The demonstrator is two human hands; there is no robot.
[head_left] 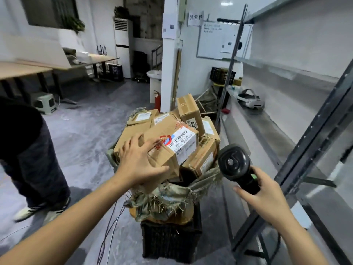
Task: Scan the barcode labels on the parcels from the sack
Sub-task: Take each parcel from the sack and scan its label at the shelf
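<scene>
Head view: my left hand (138, 161) lies spread, fingers straight, on the top box (168, 148) in the sack (172, 194); my right hand (261, 194) grips the scanner (236, 165) just beside it. I judge the scan is about to start: next I must aim at the label (184, 145), which faces up.
</scene>
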